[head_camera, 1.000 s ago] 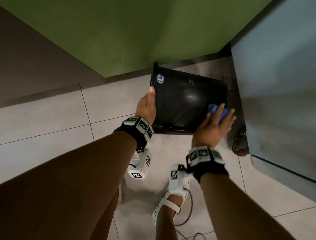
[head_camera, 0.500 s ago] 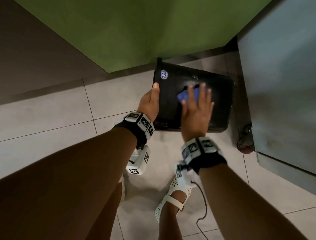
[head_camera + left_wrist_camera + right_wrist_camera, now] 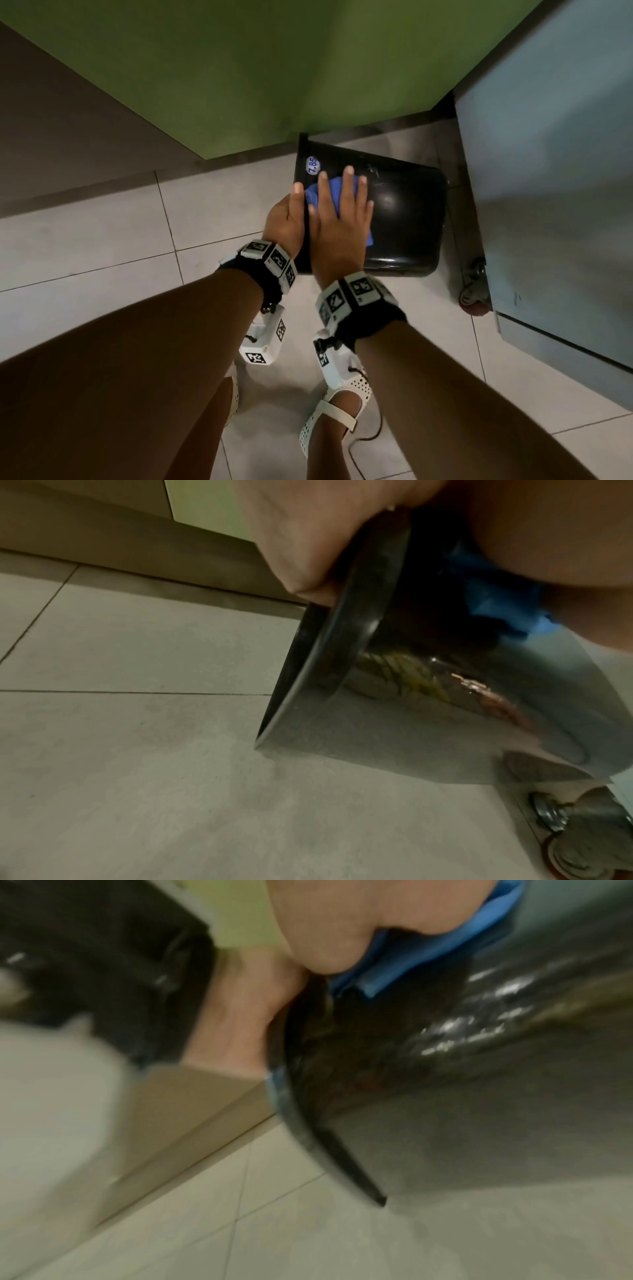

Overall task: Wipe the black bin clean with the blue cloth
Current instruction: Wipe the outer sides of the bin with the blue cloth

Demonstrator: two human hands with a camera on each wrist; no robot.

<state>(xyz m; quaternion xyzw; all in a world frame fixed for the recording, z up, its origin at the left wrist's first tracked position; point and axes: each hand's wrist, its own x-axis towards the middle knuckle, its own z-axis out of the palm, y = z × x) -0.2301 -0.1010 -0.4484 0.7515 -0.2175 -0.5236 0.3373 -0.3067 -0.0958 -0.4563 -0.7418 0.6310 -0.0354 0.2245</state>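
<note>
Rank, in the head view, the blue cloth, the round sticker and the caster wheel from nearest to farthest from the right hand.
1. Blue cloth: under the right hand, touching.
2. Round sticker: on the black bin, just beyond the fingertips.
3. Caster wheel: far right, under the grey cabinet.

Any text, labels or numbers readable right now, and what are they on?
"7.85": blue digits on a small white round sticker on the black bin, near its rim.
Black-and-white square markers on the wrist bands: patterns only, no words.
Wrist views: nothing legible; the right one is blurred.
</note>
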